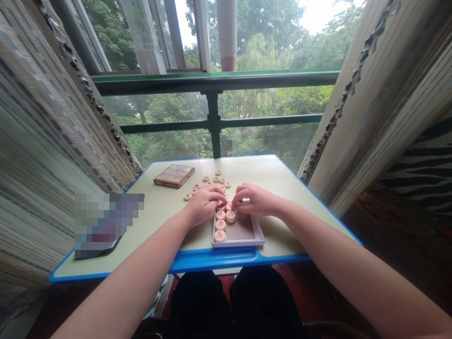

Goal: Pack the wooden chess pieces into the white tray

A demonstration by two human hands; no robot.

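Note:
A shallow white box tray [254,237] lies near the table's front edge, with several round wooden chess pieces [220,225] lined up along its left side. My left hand [204,204] rests at the tray's far left corner, fingers curled over a piece there. My right hand [254,199] hovers at the tray's far edge, its fingertips pinched on a piece [229,205]. More loose pieces [216,180] are scattered on the table just beyond my hands.
The pale green table has a blue rim [215,258]. A flat brown box lid [174,175] lies at the far left. A blurred-out object [106,223] sits on the left side. Window railing and woven blinds close in behind and beside the table.

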